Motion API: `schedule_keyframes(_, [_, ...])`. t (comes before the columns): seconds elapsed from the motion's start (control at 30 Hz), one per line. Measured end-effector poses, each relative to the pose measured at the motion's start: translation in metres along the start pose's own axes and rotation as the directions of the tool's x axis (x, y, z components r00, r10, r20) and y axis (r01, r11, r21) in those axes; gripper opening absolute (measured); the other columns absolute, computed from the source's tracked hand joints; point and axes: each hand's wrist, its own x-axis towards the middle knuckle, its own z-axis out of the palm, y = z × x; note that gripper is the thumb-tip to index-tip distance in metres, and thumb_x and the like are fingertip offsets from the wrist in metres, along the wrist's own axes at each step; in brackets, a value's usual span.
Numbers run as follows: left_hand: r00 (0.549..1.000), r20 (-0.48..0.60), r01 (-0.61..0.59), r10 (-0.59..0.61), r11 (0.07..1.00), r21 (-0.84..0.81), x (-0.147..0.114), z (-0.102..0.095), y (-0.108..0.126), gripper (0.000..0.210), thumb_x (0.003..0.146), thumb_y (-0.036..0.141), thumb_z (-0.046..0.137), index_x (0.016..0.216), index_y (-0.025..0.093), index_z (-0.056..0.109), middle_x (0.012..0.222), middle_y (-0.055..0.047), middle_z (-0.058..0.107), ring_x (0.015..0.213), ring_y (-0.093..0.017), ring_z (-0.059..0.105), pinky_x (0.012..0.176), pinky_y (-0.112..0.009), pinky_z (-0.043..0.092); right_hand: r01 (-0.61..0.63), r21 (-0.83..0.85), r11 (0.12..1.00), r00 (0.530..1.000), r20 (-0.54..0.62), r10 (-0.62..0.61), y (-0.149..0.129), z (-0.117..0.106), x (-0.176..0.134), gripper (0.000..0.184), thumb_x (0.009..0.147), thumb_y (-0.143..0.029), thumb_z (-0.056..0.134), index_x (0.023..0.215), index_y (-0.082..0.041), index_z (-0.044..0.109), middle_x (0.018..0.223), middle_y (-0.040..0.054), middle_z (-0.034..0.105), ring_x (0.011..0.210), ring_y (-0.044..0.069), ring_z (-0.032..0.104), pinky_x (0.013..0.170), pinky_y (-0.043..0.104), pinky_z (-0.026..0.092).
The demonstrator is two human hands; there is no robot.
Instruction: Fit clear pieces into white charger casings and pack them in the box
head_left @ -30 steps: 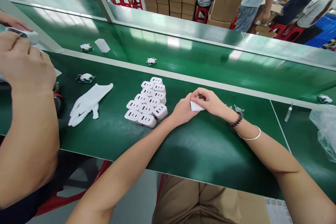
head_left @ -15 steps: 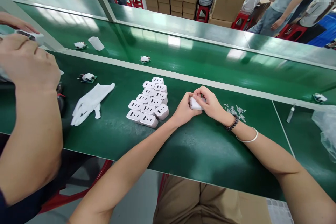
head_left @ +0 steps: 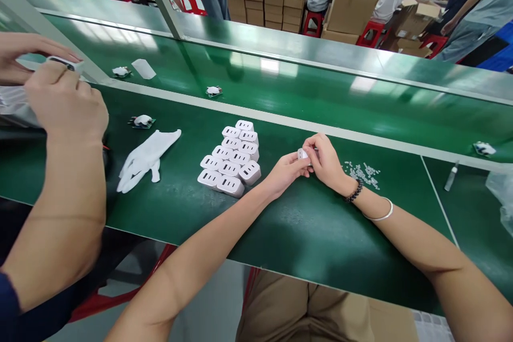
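Note:
Between my two hands is a small white charger housing (head_left: 303, 154), partly covered by the fingers. My left hand (head_left: 285, 172) grips it from the left, fingers wrapped round it. My right hand (head_left: 325, 157) closes on it from the right, thumb and fingertips pressed to its near side. Left of my hands, several white chargers (head_left: 230, 168) stand in close rows, their port slots facing up. Just right of my right wrist lies a scatter of tiny clear pieces (head_left: 364, 175) on the green table.
A white glove (head_left: 148, 160) lies left of the chargers. Small circuit boards (head_left: 141, 121) sit about the table and the moving-line surface behind. At far left, a co-worker's hands (head_left: 66, 96) hold a white charger. A small tube (head_left: 451, 177) and a clear plastic bag (head_left: 500, 192) are at right.
The charger housing has turned in my hands and shows less of its side. My left fingers have shifted round it. A circuit board on the far surface has moved left.

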Motion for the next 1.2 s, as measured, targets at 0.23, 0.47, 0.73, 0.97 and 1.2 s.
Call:
schedule_keyframes(0.23, [0.998,-0.042,-0.036,0.047,0.972,0.231,0.007,-0.012,-0.001,0.024,0.080,0.031,0.068,0.092,0.011,0.063,0.074,-0.001,0.060,0.065,-0.008,0.051,0.064,-0.024,0.039,0.054,-0.032,0.998,0.996,0.076,-0.052,0.007,-0.006,0.003,0.013,0.100,-0.022,0.043,0.090,-0.021,0.051,0.087,0.0056,0.056,0.082,0.020,0.052,0.073,0.035,0.043])
schedule_keyframes(0.47, [0.999,-0.023,-0.031,0.040,0.950,0.310,0.008,-0.016,0.005,0.020,0.080,0.030,0.066,0.087,0.012,0.061,0.070,0.001,0.059,0.059,-0.006,0.049,0.059,-0.022,0.037,0.116,-0.054,0.992,0.993,0.041,-0.114,0.010,-0.005,0.001,0.011,0.100,-0.021,0.045,0.091,-0.021,0.053,0.088,0.0060,0.056,0.084,0.020,0.053,0.074,0.034,0.044])
schedule_keyframes(0.73, [0.999,-0.020,-0.039,0.049,0.944,0.327,0.009,-0.017,0.005,0.019,0.080,0.028,0.065,0.090,0.012,0.063,0.070,0.002,0.058,0.061,-0.006,0.050,0.058,-0.020,0.037,0.050,0.016,0.999,0.999,0.013,-0.050,0.008,-0.006,0.000,0.011,0.098,-0.022,0.050,0.089,-0.021,0.056,0.085,0.0049,0.058,0.080,0.019,0.053,0.069,0.033,0.045])
schedule_keyframes(0.97, [0.998,-0.030,-0.037,0.049,0.948,0.316,0.008,-0.015,0.006,0.019,0.081,0.029,0.065,0.087,0.012,0.061,0.068,0.002,0.057,0.060,-0.006,0.050,0.058,-0.021,0.038,0.117,-0.040,0.992,0.993,0.005,-0.117,0.009,-0.004,-0.002,0.011,0.099,-0.019,0.047,0.092,-0.021,0.055,0.087,0.0062,0.058,0.083,0.020,0.054,0.071,0.034,0.046])
schedule_keyframes(1.2, [0.998,-0.021,-0.041,0.051,0.944,0.327,0.008,-0.015,0.007,0.019,0.081,0.030,0.065,0.088,0.012,0.061,0.069,0.002,0.057,0.060,-0.006,0.050,0.058,-0.021,0.038,0.102,-0.027,0.994,0.995,-0.002,-0.102,0.009,-0.003,-0.002,0.011,0.099,-0.020,0.048,0.091,-0.022,0.056,0.086,0.0059,0.058,0.082,0.020,0.054,0.069,0.034,0.046])
